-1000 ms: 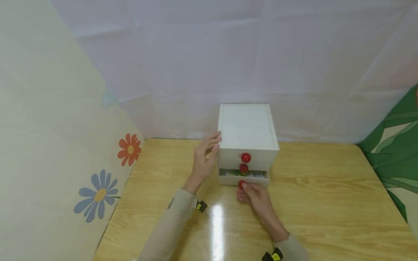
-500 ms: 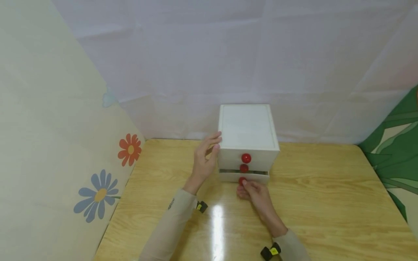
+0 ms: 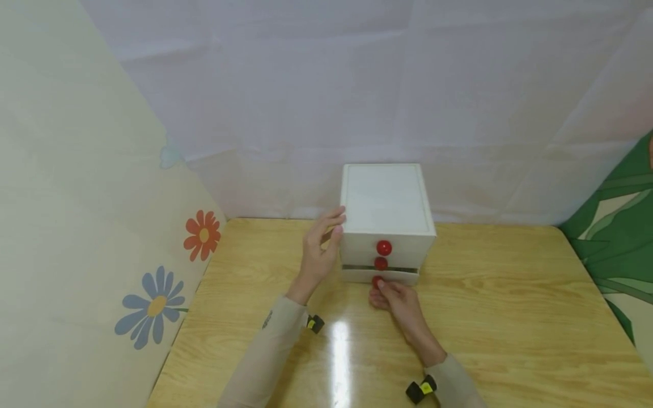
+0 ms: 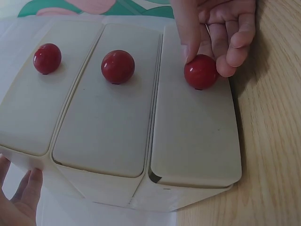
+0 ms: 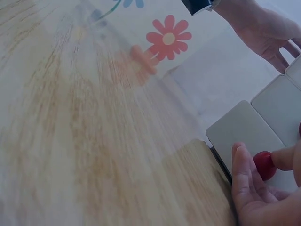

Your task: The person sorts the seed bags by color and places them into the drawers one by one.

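Observation:
A small white drawer cabinet (image 3: pixel 385 198) has three drawers, each with a round red knob. My right hand (image 3: pixel 403 306) pinches the lowest red knob (image 4: pixel 201 71) between thumb and fingers. The bottom drawer (image 4: pixel 197 136) stands slightly out, with a narrow dark gap above its front; its contents are almost hidden. Level with the cabinet are the middle drawer (image 4: pixel 106 120) and the top drawer (image 4: pixel 40 101). My left hand (image 3: pixel 318 249) rests with loosely extended fingers against the cabinet's left side, near the top edge.
The cabinet stands on a wooden table (image 3: pixel 500 306), close to a pale cloth backdrop (image 3: pixel 306 102) behind it. A wall panel with painted flowers (image 3: pixel 158 306) borders the left side, and green painted leaves (image 3: pixel 617 226) the right.
My right hand has pushed the bottom drawer inward by its knob. The opening has narrowed and its contents have gone from sight. My left hand has stayed in place.

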The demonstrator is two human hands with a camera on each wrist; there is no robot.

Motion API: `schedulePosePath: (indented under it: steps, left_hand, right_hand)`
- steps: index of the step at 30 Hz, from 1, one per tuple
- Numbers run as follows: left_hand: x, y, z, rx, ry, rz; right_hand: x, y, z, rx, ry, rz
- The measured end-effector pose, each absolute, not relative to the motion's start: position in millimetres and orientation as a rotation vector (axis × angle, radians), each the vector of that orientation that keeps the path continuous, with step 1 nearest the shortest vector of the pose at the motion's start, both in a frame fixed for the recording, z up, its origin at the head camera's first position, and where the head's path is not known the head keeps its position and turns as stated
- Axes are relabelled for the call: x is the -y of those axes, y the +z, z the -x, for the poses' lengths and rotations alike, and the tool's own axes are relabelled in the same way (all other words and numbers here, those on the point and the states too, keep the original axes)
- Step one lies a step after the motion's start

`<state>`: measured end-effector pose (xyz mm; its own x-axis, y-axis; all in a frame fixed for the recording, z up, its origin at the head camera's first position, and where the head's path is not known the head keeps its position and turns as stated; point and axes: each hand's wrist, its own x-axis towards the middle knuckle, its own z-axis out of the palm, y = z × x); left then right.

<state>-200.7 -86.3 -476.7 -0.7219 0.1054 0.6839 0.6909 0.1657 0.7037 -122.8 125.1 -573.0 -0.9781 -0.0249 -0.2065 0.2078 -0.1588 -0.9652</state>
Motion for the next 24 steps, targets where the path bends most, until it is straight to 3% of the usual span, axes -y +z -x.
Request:
schedulePosePath:
  steps: [24]
  left_hand:
    - [85,-473,200,1.949,-1.559,0.757]
  right_hand:
    - [-126,-575,133,-1.958,-2.253,-0.231]
